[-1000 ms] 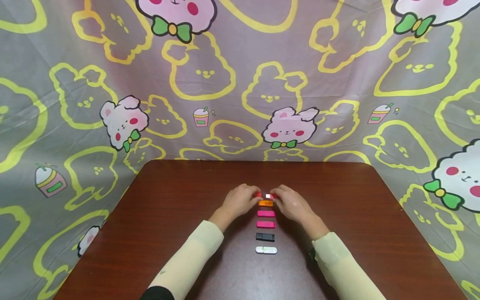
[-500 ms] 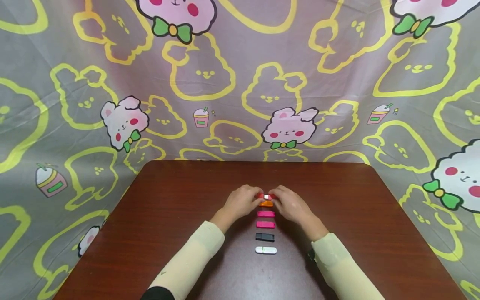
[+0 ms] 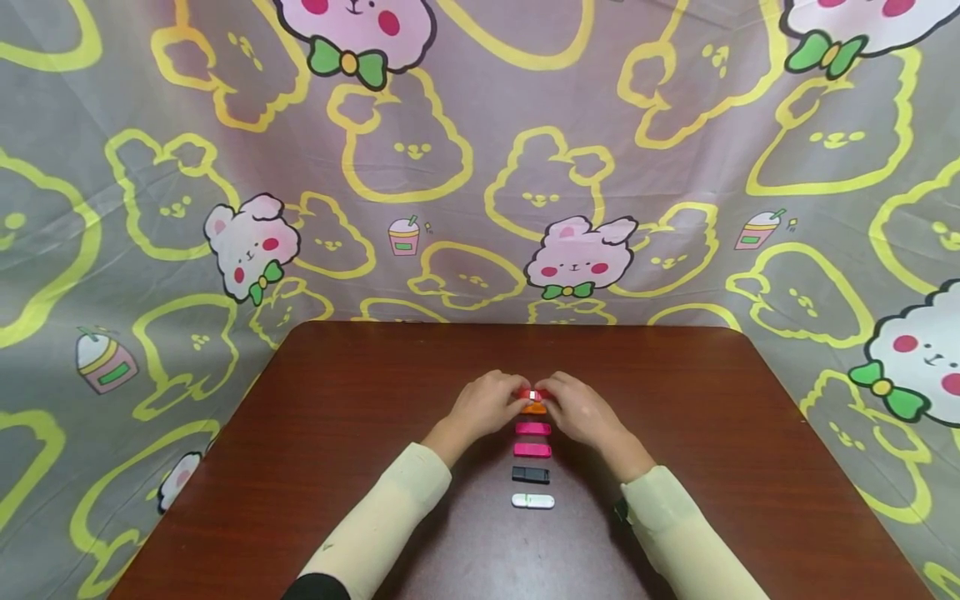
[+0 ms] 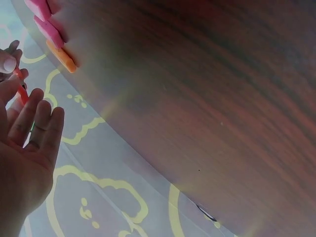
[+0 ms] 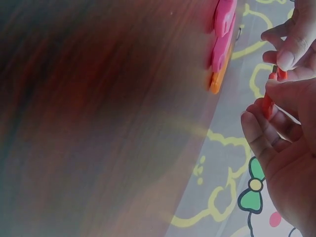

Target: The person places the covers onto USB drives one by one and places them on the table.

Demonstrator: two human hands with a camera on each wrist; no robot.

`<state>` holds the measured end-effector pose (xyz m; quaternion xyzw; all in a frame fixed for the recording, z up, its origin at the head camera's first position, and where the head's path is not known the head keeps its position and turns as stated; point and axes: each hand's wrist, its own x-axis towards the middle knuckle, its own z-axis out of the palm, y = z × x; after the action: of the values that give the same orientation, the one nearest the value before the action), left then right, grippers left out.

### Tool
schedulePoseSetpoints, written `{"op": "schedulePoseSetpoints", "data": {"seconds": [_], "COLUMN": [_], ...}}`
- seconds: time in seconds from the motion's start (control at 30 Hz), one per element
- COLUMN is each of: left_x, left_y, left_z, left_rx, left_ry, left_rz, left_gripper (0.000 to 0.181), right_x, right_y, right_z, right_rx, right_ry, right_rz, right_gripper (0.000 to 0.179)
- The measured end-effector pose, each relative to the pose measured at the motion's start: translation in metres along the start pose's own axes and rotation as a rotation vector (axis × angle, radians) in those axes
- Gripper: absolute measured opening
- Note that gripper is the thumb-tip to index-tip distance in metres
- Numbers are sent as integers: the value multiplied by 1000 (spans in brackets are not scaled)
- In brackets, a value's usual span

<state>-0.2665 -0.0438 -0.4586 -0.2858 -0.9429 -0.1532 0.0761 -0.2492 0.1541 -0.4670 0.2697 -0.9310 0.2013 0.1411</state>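
Observation:
Over the far end of a row of USB sticks, both hands meet at a small red USB stick [image 3: 533,396] with a light metal plug between its two red parts. My right hand [image 3: 588,408] pinches the stick's body [image 5: 267,106] between thumb and fingers. From the other side, my left hand [image 3: 483,406] pinches the red cap [image 5: 282,73] at the plug end. In the left wrist view, the remaining fingers of the left hand extend away from the red piece. Just below the hands lies an orange USB stick [image 3: 534,409], partly overlapped by the fingertips.
Nearer the person, two pink USB sticks [image 3: 532,428], a black USB stick [image 3: 531,475] and a white USB stick [image 3: 533,501] lie crosswise in one column on the brown table [image 3: 360,392]. A patterned cloth [image 3: 450,208] hangs behind the table.
The two hands have come together. The gap between the red cap and the stick's plug has narrowed, with less of the plug showing. The sticks on the table have not moved.

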Motion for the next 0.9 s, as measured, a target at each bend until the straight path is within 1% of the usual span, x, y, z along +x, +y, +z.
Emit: {"op": "schedulePoseSetpoints", "data": {"seconds": [0.2,0.57,0.67,0.9], "left_x": [0,-1,-1,0], "left_y": [0,0,1,4], "left_z": [0,0,0,0], "left_rx": [7,-7,-6,-18], "left_ry": [6,27,34,23], "left_rz": [2,0,2,0], "left_gripper": [27,25,24,25], "right_x": [0,1,1,2], "right_y": [0,0,-1,-4], "right_z": [1,1,1,0], "right_rx": [-5,10,3,24], "right_ry": [12,14,23,30], "right_rz": [-19,-15,-24,-48], "right_gripper": [23,23,22,22]}}
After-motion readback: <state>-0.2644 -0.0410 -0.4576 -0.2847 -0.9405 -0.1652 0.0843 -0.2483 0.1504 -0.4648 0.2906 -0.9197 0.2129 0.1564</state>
